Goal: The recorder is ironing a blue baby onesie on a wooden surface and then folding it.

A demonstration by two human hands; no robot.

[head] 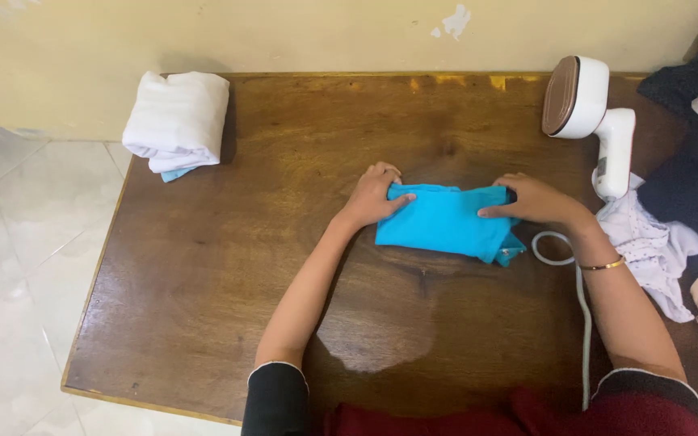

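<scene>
A folded bright blue cloth (446, 222) lies in the middle of the dark wooden table (228, 266). My left hand (373, 194) rests on its left end, fingers curled over the edge and pressing down. My right hand (531, 200) lies flat on its right end, fingers spread on the fabric. A thin gold bangle sits on my right wrist. Both hands are touching the cloth, one at each end.
A white handheld steamer (591, 113) stands at the back right, its white cord (579, 299) running toward me. A folded white stack (178, 119) sits at the back left corner. Loose white, dark and pink clothes (672, 218) pile at the right edge. Tiled floor lies left.
</scene>
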